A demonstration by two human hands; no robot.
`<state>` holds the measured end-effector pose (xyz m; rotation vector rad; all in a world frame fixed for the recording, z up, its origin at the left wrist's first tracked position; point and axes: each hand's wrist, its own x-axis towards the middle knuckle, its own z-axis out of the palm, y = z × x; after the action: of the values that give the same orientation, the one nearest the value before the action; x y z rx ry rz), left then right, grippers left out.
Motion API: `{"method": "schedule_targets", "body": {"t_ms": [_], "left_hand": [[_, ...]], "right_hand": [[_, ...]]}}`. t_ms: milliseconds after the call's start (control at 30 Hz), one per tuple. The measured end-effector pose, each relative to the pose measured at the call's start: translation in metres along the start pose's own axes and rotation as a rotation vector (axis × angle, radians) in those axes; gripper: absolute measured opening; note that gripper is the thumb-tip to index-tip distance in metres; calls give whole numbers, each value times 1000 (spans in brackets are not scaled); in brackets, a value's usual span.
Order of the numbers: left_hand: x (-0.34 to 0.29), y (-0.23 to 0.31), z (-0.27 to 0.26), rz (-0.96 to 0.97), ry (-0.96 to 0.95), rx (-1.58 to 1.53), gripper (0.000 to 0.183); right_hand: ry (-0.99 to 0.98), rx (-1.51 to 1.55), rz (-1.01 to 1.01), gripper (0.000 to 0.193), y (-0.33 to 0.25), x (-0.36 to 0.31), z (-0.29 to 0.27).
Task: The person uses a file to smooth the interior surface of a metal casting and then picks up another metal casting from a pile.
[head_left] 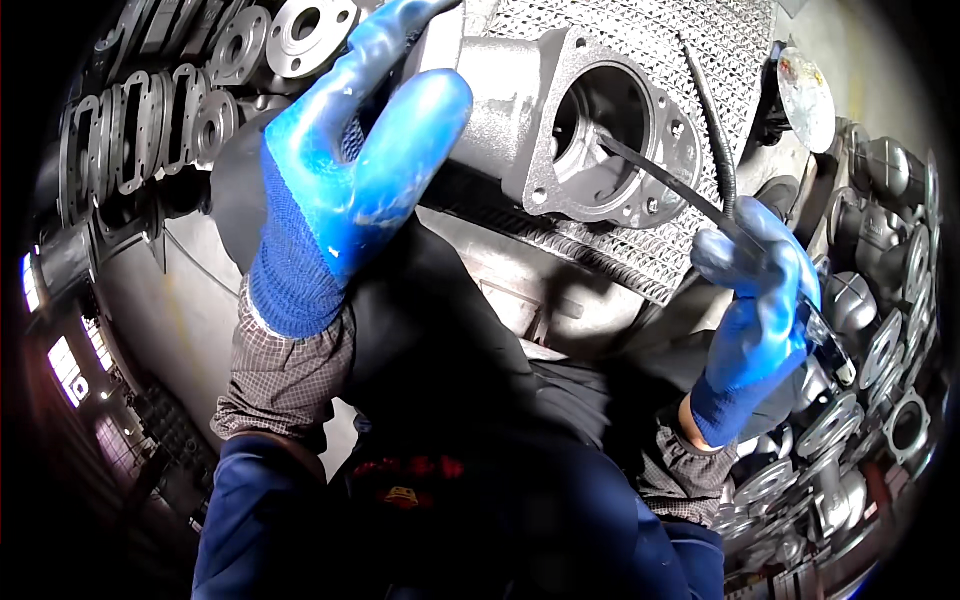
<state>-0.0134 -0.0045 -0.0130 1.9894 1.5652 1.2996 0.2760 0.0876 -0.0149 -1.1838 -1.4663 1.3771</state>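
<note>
A grey metal casting (490,95) with a wide round bore and bolt-holed flange lies on its side on a patterned metal plate. My left hand (350,150), in a blue coated glove, grips its left end, thumb on the near side and fingers reaching over the far side. My right hand (765,285), gloved alike, is closed around a long, thin, dark bar-shaped tool (680,190). The tool's far end reaches into the bore, near the inner ring; whether it touches metal I cannot tell. A dark and shiny end piece (830,345) sticks out below my right hand.
The textured metal plate (650,265) bears the casting; a black hose (708,115) lies across it. Flanges and flat metal frames (135,130) stack at the left. More castings and ring flanges (905,425) crowd the right. A stained round disc (805,100) stands at the back right.
</note>
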Motion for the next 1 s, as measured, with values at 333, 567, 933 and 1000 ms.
{"method": "schedule_targets", "body": {"t_ms": [333,567,933,1000], "left_hand": [[2,1,2,32,-2,8,51],[32,49,27,-476,264,306,40],[11,27,8,-385,121,263,40],[9,26,7,-370,115,267,40]], "right_hand": [[31,-30,44,41,-4,5,12],[-13,-59,85,35,-9,6,18],[-110,-145,157,42,-19,2,20],[-98,-130,122,41,-16,2,20]]}}
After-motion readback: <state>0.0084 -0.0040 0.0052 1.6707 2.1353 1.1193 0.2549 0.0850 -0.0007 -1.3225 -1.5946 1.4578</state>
